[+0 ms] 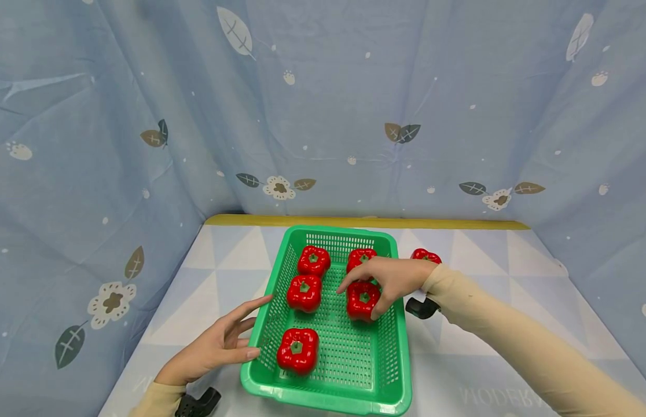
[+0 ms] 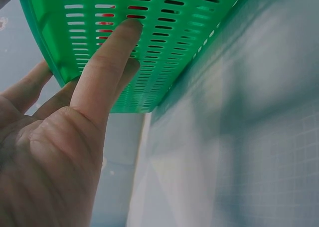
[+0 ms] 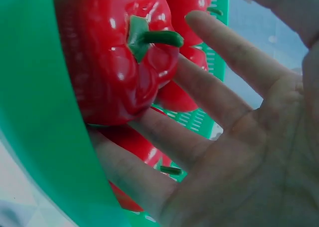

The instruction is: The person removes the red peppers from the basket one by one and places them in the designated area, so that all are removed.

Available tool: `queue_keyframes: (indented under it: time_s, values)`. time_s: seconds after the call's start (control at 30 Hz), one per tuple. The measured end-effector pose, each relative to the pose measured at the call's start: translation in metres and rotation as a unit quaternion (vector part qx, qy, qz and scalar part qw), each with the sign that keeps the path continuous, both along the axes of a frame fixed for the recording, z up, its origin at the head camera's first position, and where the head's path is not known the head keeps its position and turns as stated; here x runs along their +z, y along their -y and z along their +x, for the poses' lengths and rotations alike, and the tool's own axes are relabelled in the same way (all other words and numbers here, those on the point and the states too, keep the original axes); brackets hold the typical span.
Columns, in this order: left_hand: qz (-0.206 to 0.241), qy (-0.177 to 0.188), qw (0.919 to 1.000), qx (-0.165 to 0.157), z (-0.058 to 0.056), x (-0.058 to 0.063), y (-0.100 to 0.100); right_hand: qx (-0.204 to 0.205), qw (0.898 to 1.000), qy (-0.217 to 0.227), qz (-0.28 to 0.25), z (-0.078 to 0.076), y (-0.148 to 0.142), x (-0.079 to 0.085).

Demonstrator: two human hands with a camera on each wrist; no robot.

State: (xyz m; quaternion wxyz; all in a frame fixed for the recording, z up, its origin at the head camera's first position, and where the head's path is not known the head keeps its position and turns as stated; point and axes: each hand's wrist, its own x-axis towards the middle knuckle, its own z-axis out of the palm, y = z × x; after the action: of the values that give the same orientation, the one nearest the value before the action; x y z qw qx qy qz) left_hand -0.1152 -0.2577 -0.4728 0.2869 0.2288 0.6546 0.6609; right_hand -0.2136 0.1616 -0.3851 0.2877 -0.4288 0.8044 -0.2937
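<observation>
A green plastic basket (image 1: 349, 405) holds several shiny red bell peppers with green stems. My right hand (image 1: 396, 275) reaches over its right wall. The fingers and thumb lie around one bell pepper (image 1: 360, 304); in the right wrist view the fingers (image 3: 214, 92) look straight and spread beside a bell pepper (image 3: 114, 67). Behind that hand another pepper (image 1: 360, 255) is partly covered. At the basket's left side, my left hand (image 1: 213, 347) touches the rim with extended fingers. The left wrist view shows a fingertip against the slotted wall (image 2: 164, 27).
Along the basket's left side sit a back pepper (image 1: 314, 260), one close in front of it (image 1: 304, 292) and a nearer one (image 1: 298, 350). Outside, right of the basket, a pepper (image 1: 426, 255) is half hidden by my right wrist. A blue patterned curtain (image 1: 349, 116) rises behind the table (image 1: 489, 324).
</observation>
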Motion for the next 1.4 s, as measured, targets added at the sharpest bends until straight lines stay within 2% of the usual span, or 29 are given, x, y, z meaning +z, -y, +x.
queue_keyframes:
  time_s: [0.4, 0.77, 1.0, 1.4]
  values:
    - [0.002, -0.004, 1.0, -0.003, -0.0006, 0.0003, -0.0008, 0.007, 0.999, -0.045, 0.028, 0.0016, 0.0041, -0.0053]
    - [0.009, -0.008, 0.9999, -0.004, -0.0007, 0.0009, -0.0014, 0.016, 0.998, -0.056, 0.03, 0.0003, 0.0057, -0.0044]
    - [-0.002, -0.005, 1.0, 0.0, 0.0003, 0.0, -0.0001, 0.018, 0.997, -0.065, 0.035, -0.0006, 0.0061, -0.0061]
    - [-0.014, -0.009, 0.9999, 0.004, 0.0008, -0.001, 0.0005, 0.005, 0.998, -0.059, 0.029, 0.0012, 0.0048, -0.0057]
